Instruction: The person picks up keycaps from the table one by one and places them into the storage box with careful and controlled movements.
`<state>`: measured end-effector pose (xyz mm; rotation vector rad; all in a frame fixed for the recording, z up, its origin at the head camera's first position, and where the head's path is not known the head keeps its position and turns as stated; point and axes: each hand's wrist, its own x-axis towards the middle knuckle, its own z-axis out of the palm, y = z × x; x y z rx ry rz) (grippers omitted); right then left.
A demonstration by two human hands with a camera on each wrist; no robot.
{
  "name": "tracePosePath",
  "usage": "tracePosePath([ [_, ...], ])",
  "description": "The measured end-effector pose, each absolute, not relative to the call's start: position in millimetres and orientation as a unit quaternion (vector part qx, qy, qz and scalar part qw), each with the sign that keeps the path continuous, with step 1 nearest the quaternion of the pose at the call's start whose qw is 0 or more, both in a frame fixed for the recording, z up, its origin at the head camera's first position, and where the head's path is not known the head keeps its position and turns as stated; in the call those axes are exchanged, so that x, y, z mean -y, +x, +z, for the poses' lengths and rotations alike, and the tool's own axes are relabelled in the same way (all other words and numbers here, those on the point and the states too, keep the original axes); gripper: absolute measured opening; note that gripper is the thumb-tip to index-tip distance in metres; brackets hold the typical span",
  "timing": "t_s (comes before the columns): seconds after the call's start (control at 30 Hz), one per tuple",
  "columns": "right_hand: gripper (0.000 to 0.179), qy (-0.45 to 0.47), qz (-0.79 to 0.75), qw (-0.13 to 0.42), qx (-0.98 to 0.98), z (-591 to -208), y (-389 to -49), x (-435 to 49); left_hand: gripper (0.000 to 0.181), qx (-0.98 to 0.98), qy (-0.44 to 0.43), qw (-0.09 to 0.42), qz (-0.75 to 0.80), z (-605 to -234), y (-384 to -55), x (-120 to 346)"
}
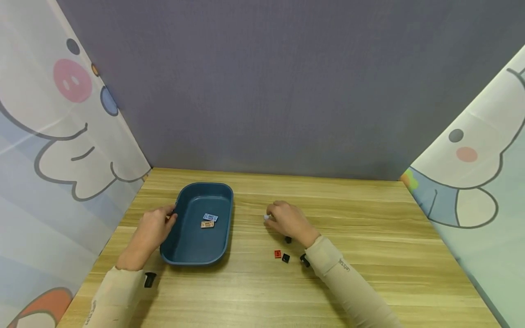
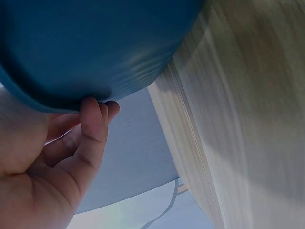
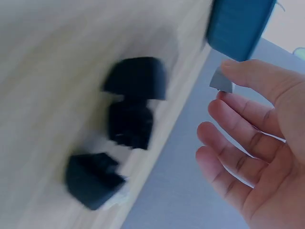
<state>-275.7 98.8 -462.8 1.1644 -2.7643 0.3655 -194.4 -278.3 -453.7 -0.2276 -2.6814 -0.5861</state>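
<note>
In the head view my left hand (image 1: 153, 228) is at the left side of a dark blue tray (image 1: 194, 263), its thumb and fingertips at the rim. The left wrist view shows the thumb against the tray's outer wall (image 2: 119, 47). Inside the tray lie a light blue printed piece (image 1: 211, 217) and a tan one (image 1: 207, 224), touching. My right hand (image 1: 289, 221) pinches a small pale grey keycap (image 3: 221, 81) between thumb and index finger; the other fingers are loosely bent. This hand is just above the table, right of the tray.
On the wooden table (image 1: 254, 296), near my right wrist, lie a red keycap (image 1: 277, 253), a black one (image 1: 285, 258) and another dark piece (image 1: 288, 239). Several blurred black pieces (image 3: 136, 78) show in the right wrist view. A grey panel (image 1: 262, 91) stands behind the table.
</note>
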Motion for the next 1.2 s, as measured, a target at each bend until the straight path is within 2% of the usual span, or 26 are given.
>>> tracePosePath([
  [0.2, 0.017, 0.378, 0.127, 0.055, 0.916, -445, -274, -84, 0.025, 0.955, -0.082, 0.191, -0.211, -454, -195, 278],
  [0.57, 0.019, 0.409, 0.130, 0.073, 0.900, -415, -272, -22, 0.026, 0.959, -0.069, 0.181, -0.208, -453, -194, 278],
  [0.9, 0.021, 0.441, 0.107, 0.032, 0.891, -415, -269, 30, 0.026, 0.961, -0.064, 0.174, -0.205, -453, -193, 277],
  [1.2, 0.025, 0.451, 0.053, 0.038, 0.890, -423, -254, 54, 0.025, 0.958, -0.076, 0.192, -0.201, -453, -193, 278],
])
